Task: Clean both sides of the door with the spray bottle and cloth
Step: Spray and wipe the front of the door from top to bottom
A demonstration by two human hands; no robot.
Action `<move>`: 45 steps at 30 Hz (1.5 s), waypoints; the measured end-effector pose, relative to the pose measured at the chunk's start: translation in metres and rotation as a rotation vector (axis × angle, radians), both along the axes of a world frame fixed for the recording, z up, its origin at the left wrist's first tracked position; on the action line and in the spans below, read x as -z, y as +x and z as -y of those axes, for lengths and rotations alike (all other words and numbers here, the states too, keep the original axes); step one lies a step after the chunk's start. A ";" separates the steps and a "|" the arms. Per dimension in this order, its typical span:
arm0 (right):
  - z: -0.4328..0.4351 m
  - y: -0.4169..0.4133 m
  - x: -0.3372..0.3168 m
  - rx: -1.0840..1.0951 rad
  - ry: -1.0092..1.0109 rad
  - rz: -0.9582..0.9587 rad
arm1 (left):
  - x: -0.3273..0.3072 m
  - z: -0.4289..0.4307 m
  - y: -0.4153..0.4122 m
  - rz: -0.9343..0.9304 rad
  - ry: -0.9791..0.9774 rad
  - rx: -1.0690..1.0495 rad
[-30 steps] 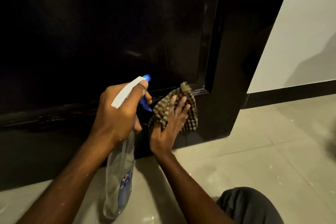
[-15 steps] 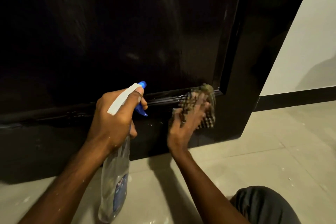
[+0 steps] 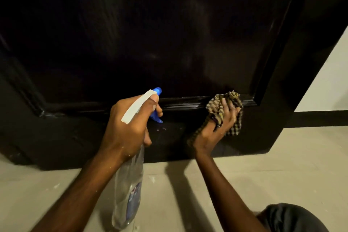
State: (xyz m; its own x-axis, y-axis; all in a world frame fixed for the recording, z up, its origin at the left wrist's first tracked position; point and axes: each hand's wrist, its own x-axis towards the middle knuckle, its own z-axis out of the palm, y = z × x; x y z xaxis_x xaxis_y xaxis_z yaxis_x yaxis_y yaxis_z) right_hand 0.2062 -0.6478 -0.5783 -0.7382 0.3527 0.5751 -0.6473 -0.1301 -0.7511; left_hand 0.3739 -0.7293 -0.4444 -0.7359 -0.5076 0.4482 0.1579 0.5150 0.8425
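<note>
A glossy dark door [image 3: 143, 39] fills the upper view, with a raised moulding along the bottom of its panel. My left hand [image 3: 130, 128] grips the neck of a clear spray bottle [image 3: 129, 192] with a white and blue trigger head, its nozzle pointing at the door's lower rail. My right hand [image 3: 216, 128] presses a crumpled brown checked cloth [image 3: 228, 107] against the moulding near the panel's lower right corner, with some cloth bunched between its fingers. A few droplets show on the rail below the nozzle.
The dark door frame [image 3: 301, 73] stands right of the cloth, then a white wall [image 3: 331, 81] with a black skirting strip. Pale floor tiles [image 3: 244, 165] run under the door. My knee in dark fabric [image 3: 293, 218] is at the lower right.
My right hand has slid the cloth rightward along the moulding toward the panel's corner. The left hand keeps holding the bottle in much the same pose. The view has shifted left, showing more door.
</note>
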 end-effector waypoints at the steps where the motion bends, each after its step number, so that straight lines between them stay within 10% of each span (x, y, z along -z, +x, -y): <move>1: 0.014 0.011 -0.001 -0.019 0.026 -0.018 | 0.001 0.004 0.006 -0.005 -0.001 -0.005; 9: 0.042 0.042 0.023 -0.210 0.633 -0.367 | 0.010 0.044 0.041 0.008 -0.015 -0.090; 18: -0.024 -0.030 0.014 0.006 -0.025 0.141 | 0.016 0.037 0.032 -0.012 -0.036 -0.068; 28: 0.011 0.034 0.021 -0.251 0.699 -0.331 | 0.010 0.035 0.032 -0.023 -0.017 -0.048; 34: -0.046 -0.021 0.028 0.043 0.549 -0.121 | 0.017 0.052 0.044 0.003 -0.043 -0.101; 45: 0.051 0.059 0.014 -0.135 0.842 -0.279 | 0.031 0.090 0.079 -0.105 0.000 -0.187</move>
